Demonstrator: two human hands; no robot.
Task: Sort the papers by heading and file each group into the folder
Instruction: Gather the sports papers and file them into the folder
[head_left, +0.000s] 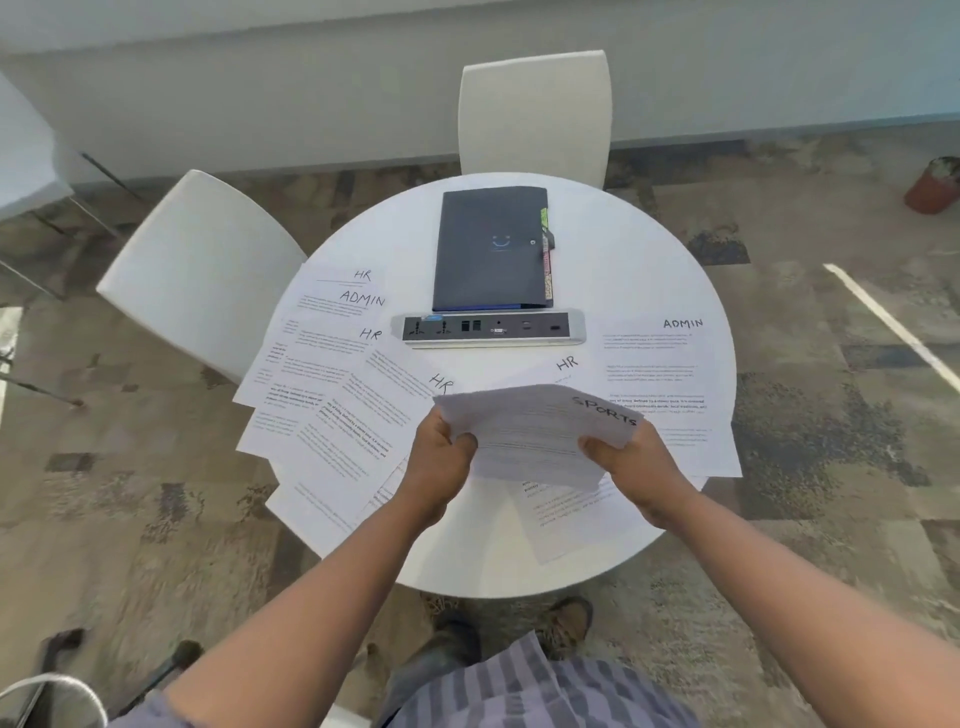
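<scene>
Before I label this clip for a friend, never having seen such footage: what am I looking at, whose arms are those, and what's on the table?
One picture, from a camera worn on a person's head, looking down. The arms are theirs. The left hand and right hand grip a paper headed SPORTS above a round white table. On it lie sheets headed HR and ADMIN, a dark closed folder and a socket strip.

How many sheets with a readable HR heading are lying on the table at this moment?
4. One at the far left, one below the left ADMIN sheet, one nearer the left hand, and one behind the held SPORTS stack. Overlapped sheets may hide more headings.
</scene>
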